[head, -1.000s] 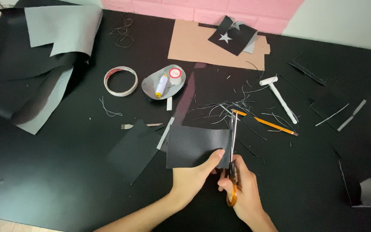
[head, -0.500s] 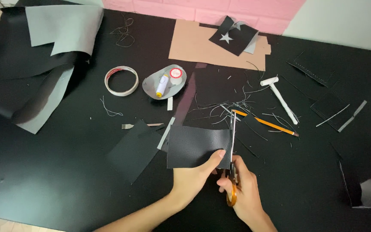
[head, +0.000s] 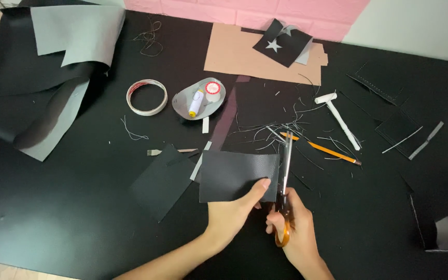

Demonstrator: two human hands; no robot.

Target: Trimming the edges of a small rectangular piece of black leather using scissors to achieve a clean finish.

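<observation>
Partly hidden: lower right corner of the black sheet (head: pixel 237 175) under the thumb of the left hand (head: pixel 234 212); handle loops of the scissors (head: pixel 285 192) mostly buried in the right hand (head: pixel 294 233), only an orange loop showing below the knuckles; right edge of the sheet lost behind the blades, so hard to tell how far the cut runs; far right of the counter (head: pixel 53 228) cut off by the frame, with dark scraps there barely separable from the black surface.

Scissors lying with long axis nearly straight away from the body, tips pointing to the far side, blades seemingly almost closed along the sheet's right edge; sheet roughly rectangular, long side running left to right, flat near the counter's middle, just in front of both hands.

Left fingers pinching the sheet's lower right corner, thumb on top; right fingers curled tight through the scissor handles.

Counted: one pair of scissors; one orange pencil (head: pixel 321 149); one white hammer-like tool (head: pixel 339 119); one tape ring (head: pixel 147 97); one grey dish (head: pixel 199 98) holding two small spools; one tan sheet (head: pixel 245 54); one second dark piece (head: pixel 163 180) just left of the held sheet.
</observation>
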